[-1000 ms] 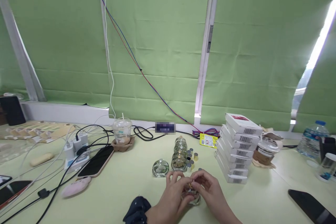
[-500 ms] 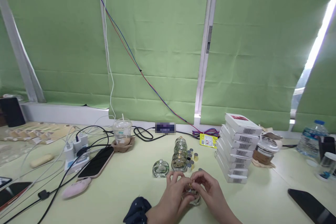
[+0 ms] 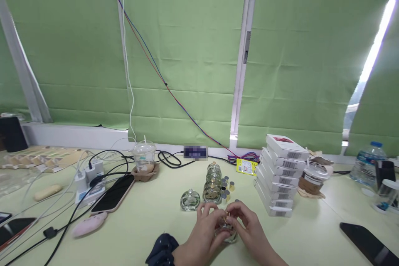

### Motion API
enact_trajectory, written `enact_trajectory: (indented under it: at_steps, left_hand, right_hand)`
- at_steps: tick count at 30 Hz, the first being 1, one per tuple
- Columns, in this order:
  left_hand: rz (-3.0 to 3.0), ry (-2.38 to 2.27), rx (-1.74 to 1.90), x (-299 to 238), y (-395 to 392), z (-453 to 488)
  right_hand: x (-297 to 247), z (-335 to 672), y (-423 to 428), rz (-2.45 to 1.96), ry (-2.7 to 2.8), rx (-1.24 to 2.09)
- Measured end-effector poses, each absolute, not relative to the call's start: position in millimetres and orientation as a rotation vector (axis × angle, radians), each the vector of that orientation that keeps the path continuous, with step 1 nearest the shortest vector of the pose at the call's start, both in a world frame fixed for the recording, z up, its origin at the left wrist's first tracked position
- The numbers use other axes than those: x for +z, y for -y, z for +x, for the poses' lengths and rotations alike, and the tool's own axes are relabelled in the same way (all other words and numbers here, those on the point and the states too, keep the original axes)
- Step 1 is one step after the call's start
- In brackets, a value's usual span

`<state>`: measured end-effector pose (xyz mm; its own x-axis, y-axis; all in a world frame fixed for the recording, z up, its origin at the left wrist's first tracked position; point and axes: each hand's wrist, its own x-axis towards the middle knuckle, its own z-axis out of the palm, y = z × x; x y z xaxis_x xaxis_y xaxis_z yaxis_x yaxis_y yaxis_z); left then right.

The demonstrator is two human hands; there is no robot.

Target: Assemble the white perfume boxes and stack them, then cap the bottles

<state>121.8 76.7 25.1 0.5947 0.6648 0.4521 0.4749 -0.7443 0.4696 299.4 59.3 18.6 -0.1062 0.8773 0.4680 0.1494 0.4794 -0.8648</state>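
Observation:
Between my hands, low over the table, is a rounded clear-glass perfume bottle (image 3: pixel 231 237), partly covered by my fingers. My left hand (image 3: pixel 204 230) is closed around its near side. At its gold-coloured neck the thumb and fingertips of my right hand (image 3: pixel 247 226) are pinched together; the exact part between them is hidden. Another perfume bottle (image 3: pixel 190 200) stands alone beyond my left hand. Beside it a row of similar bottles (image 3: pixel 212 191) runs away from me. Several small silver and gold caps (image 3: pixel 231 185) are scattered to the right of that row.
White boxes (image 3: pixel 282 183) stand stacked at right, with a lidded cup (image 3: pixel 312 178) behind. A dark phone (image 3: pixel 369 241) lies at the right front. On the left are a phone (image 3: pixel 114 193), a pink oblong object (image 3: pixel 90 224), tangled cables and a plastic cup (image 3: pixel 145 156).
The view has shifted very slightly. Both hands stay at the bottle with almost the same grip; nothing else has visibly moved.

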Motion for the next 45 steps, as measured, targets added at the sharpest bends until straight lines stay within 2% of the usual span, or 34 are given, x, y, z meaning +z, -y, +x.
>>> enact_trajectory:
  at_steps: [8,13,17,28,34,45]
  left_hand:
    - [2.507,-0.93,0.863,31.7,-76.0,121.8]
    - [2.496,-0.938,0.877,28.1,-77.7,120.5]
    - [2.488,-0.942,0.892,24.4,-80.6,119.8]
    - [2.528,-0.925,0.916,17.9,-86.0,119.6]
    - [2.599,-0.882,0.978,0.0,-98.3,117.7]
    - [2.566,-0.909,0.922,14.5,-89.5,119.4]
  right_hand:
    - [21.7,305.0,-62.3,-0.887,1.478,0.814]
    - [16.9,328.3,-79.7,-1.207,1.308,0.546]
    - [-1.6,337.3,-94.2,-1.399,1.354,0.454]
    - [-11.6,329.0,-102.1,-1.45,1.458,0.501]
    - [-5.5,326.7,-99.0,-1.289,1.445,0.715]
    - [24.7,319.6,-85.6,-1.049,1.33,1.068]
